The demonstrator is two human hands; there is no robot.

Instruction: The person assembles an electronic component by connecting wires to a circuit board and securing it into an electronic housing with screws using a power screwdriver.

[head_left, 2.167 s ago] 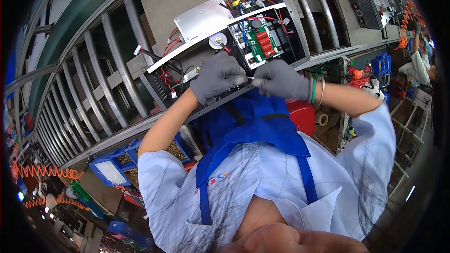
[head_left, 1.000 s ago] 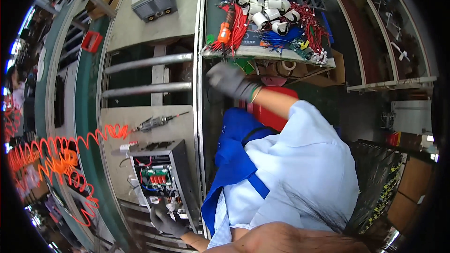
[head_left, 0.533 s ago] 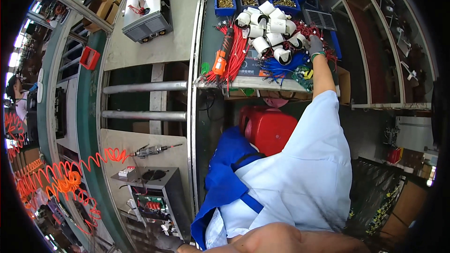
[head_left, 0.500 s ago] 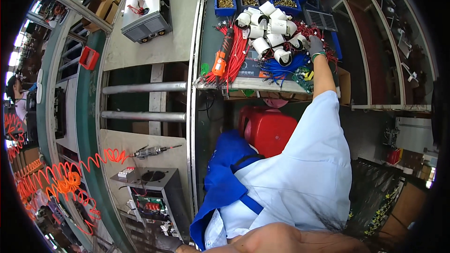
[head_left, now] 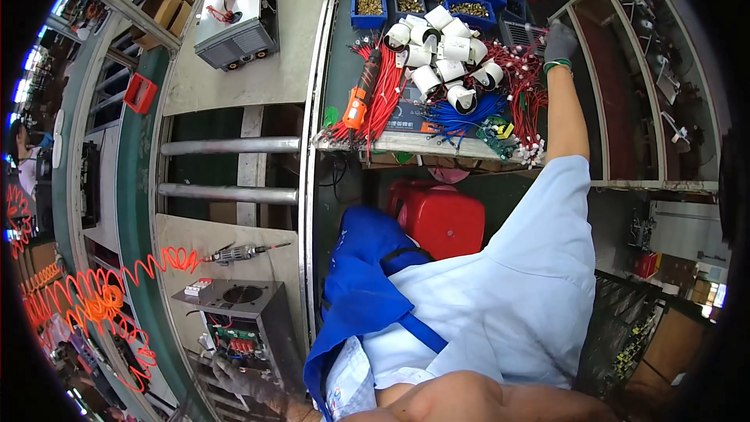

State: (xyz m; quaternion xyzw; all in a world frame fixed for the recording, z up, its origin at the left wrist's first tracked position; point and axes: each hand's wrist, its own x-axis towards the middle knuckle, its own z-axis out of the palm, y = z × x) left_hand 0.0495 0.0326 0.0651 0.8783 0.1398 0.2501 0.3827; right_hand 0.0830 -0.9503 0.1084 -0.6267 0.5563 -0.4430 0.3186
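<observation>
My right hand (head_left: 560, 44), in a grey glove, is raised at the bench's right edge, beside a grey vented panel (head_left: 522, 36). Its fingers look curled in; what they hold, if anything, I cannot make out. Below and left of it lies a tangle of red wires (head_left: 525, 78) with small white connectors. White cylindrical parts (head_left: 453, 48) are heaped beside the wires. At the lower left, my left hand (head_left: 234, 379), gloved and blurred, is near a grey metal case (head_left: 269, 312) with an exposed circuit board; its fingers are not clear.
Blue bins (head_left: 368, 8) of small metal parts stand at the bench's back. An orange-and-black power tool (head_left: 359, 98) lies by long red wires (head_left: 387, 98). Blue wires (head_left: 469, 113) and a green circuit board (head_left: 494, 137) lie near the front edge. A red stool (head_left: 445, 223) stands below.
My right hand has moved right and farther away from the white parts, uncovering the red wires. My left hand has moved farther into view beside the metal case.
</observation>
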